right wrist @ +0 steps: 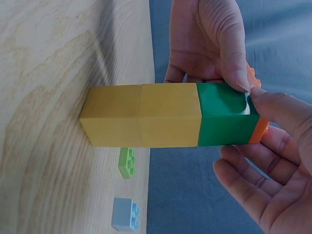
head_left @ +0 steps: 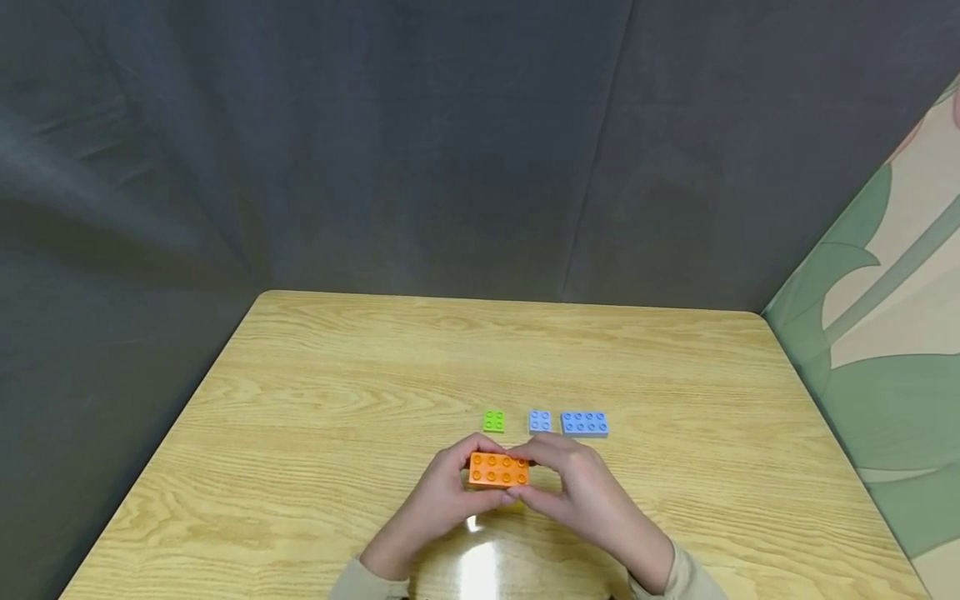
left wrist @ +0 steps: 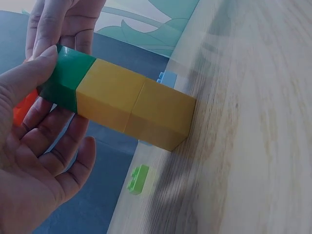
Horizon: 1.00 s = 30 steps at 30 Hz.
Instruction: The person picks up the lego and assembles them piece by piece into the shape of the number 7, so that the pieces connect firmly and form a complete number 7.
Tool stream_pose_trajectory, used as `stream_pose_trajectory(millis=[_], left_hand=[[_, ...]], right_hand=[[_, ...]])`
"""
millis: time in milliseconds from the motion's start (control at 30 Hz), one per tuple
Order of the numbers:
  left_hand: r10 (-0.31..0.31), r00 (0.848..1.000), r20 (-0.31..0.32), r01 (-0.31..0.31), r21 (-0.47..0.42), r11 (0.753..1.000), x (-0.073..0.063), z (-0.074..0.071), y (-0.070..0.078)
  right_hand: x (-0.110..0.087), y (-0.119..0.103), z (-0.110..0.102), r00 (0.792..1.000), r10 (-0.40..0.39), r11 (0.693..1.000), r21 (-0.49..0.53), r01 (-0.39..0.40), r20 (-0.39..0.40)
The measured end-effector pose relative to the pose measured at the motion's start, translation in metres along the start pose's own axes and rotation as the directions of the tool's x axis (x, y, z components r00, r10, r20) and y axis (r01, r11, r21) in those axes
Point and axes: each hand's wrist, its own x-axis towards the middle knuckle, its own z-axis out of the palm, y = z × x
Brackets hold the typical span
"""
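Observation:
A tower of toy building bricks stands upright on the table: two yellow bricks (right wrist: 168,114), a green brick (right wrist: 226,114) above them and an eight-stud orange brick (head_left: 498,469) on top. My left hand (head_left: 450,487) grips the tower's upper end from the left, its thumb on the green brick's near face. From the right, my right hand (head_left: 573,479) holds the same end, thumb and fingers around the orange and green bricks. The thumb tips meet at the near side. From above, the orange brick hides most of the lower bricks.
Behind the hands lie a small lime-green brick (head_left: 494,421), a small light-blue brick (head_left: 540,421) and a longer blue brick (head_left: 584,423), studs up, on the wood-grain table (head_left: 315,400). A dark curtain (head_left: 450,150) hangs behind; a leaf-patterned wall (head_left: 885,350) is at right.

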Motion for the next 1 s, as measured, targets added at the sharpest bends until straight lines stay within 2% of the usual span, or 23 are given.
stream_pose_trajectory(millis=[333, 700, 833, 1000], left_hand=[[0.008, 1.000, 0.012, -0.008, 0.027, 1.000, -0.004, -0.007, -0.004], [0.004, 1.000, 0.030, -0.008, 0.121, 0.993, -0.004, -0.019, -0.012], [-0.007, 0.999, 0.033, 0.003, 0.132, 0.991, -0.001, -0.022, -0.012], [0.010, 0.999, 0.045, -0.017, 0.167, 0.986, 0.006, -0.026, -0.010]], right_hand=[[-0.002, 0.002, 0.002, 1.000, 0.020, 1.000, 0.024, -0.020, -0.001], [-0.002, 0.002, 0.003, 1.000, 0.026, 0.999, 0.034, -0.026, 0.001], [-0.002, 0.003, 0.002, 0.999, 0.032, 0.999, 0.039, -0.032, 0.004], [-0.003, 0.004, 0.004, 1.000, 0.022, 0.999, 0.049, -0.022, -0.001]])
